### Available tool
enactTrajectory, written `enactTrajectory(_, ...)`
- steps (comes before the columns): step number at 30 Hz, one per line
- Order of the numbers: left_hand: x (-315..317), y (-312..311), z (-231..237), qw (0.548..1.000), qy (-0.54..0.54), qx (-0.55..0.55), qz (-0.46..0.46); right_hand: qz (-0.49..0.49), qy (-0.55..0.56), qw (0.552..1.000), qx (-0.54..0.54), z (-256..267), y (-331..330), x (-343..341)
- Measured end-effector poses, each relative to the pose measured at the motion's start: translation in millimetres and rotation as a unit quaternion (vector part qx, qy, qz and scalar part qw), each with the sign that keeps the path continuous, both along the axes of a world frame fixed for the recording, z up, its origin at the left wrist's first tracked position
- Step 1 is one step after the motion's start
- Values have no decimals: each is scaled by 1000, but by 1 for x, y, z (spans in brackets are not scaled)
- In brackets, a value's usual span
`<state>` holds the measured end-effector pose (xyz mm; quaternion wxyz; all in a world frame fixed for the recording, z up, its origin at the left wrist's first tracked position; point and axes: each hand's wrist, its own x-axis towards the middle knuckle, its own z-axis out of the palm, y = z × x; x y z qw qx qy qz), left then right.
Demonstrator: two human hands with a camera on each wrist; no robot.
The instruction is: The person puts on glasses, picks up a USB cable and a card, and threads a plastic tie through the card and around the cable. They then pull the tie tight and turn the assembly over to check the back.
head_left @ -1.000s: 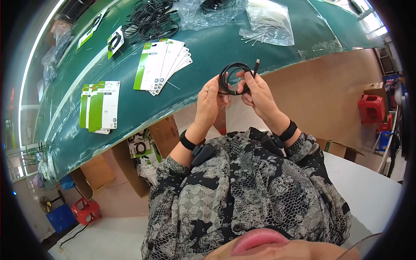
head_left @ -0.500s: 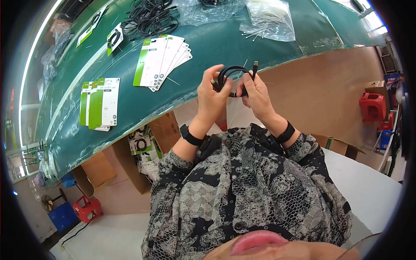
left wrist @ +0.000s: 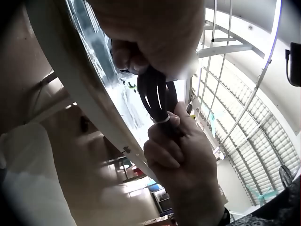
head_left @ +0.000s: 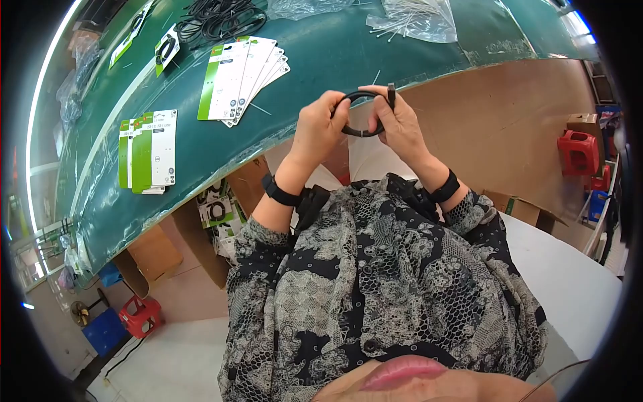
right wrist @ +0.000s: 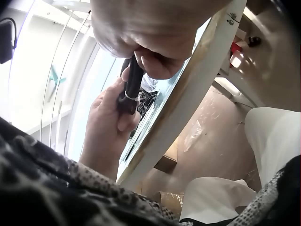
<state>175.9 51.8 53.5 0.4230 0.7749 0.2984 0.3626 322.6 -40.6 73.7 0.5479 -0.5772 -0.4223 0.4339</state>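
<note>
A coiled black cable (head_left: 362,133) is held up between both hands, just off the table's front edge. The left hand (head_left: 317,127) pinches the coil's left side with thumb and fingers. On the right side, the right hand (head_left: 402,130) grips the coil, and a dark plug end (head_left: 392,92) sticks up beside its fingers. In the left wrist view a pale tie (left wrist: 161,119) goes round the bundled cable (left wrist: 153,96); the right wrist view shows the tie (right wrist: 131,97) between the hands too.
On the green table (head_left: 321,63) lie fanned white-and-green cards (head_left: 228,84), a second card stack (head_left: 159,151), a heap of black cables (head_left: 218,20) and a bag of white ties (head_left: 418,23). Below the table stands a carton of packaged cables (head_left: 218,218). Red stools (head_left: 578,153) are farther off.
The left hand let its raised fingers come down round the coil, which is now a tighter, rounder ring. Both hands have risen slightly in view, and the table items have shifted up and left.
</note>
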Motion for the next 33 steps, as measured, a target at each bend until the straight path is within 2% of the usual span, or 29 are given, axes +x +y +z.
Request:
enactTrajectory(2, 3, 7, 3, 993, -14, -115, -29, -14, 92, 995, -23, 0, 8, 1)
enactTrajectory(3, 4, 8, 6, 993, -16, -113, -27, -19, 134, 990, -31, 2, 12, 1)
enactTrajectory(6, 8, 16, 16, 946, -145, -289, -14, -43, 168, 985, 6, 1, 31, -1)
enactTrajectory(7, 9, 15, 19, 948, -150, -282, -11, -54, 187, 981, 23, 1, 37, -1)
enactTrajectory(10, 14, -3, 19, 858, -275, -434, -21, -78, 186, 979, 38, 4, 53, -5)
enactTrajectory(11, 16, -1, 17, 860, -279, -427, -16, -93, 187, 977, 42, 5, 57, -7)
enactTrajectory(14, 15, -2, 4, 943, -158, -286, 58, -65, 184, 980, 50, 4, 60, -19)
enactTrajectory(16, 9, 2, -5, 941, -166, -290, 53, -53, 179, 981, 51, 6, 58, -21)
enactTrajectory(17, 7, 6, -8, 940, -171, -292, 42, -28, 234, 972, -5, 10, 57, -16)
enactTrajectory(19, 2, 11, -7, 940, -177, -291, 34, 22, 339, 933, -116, 20, 57, -6)
enactTrajectory(20, -2, 11, -3, 930, -185, -318, 16, 25, 341, 933, -117, 19, 57, -2)
enactTrajectory(23, -12, 8, 2, 908, -202, -368, -16, 141, 417, 877, -190, 9, 62, 14)
enactTrajectory(27, -30, 10, 6, 897, -175, -405, 8, 162, 404, 879, -196, 3, 61, 4)
enactTrajectory(28, -35, 12, 7, 892, -170, -418, -12, 176, 402, 876, -202, -1, 61, 2)
enactTrajectory(30, -43, 14, 8, 881, -162, -442, -52, 162, 461, 852, -186, -10, 62, 0)
enactTrajectory(32, -46, 13, 9, 872, -174, -456, -33, 175, 489, 834, -184, -16, 64, -3)
enactTrajectory(33, -49, 13, 9, 862, -181, -473, -25, 175, 441, 862, -179, -19, 67, -6)
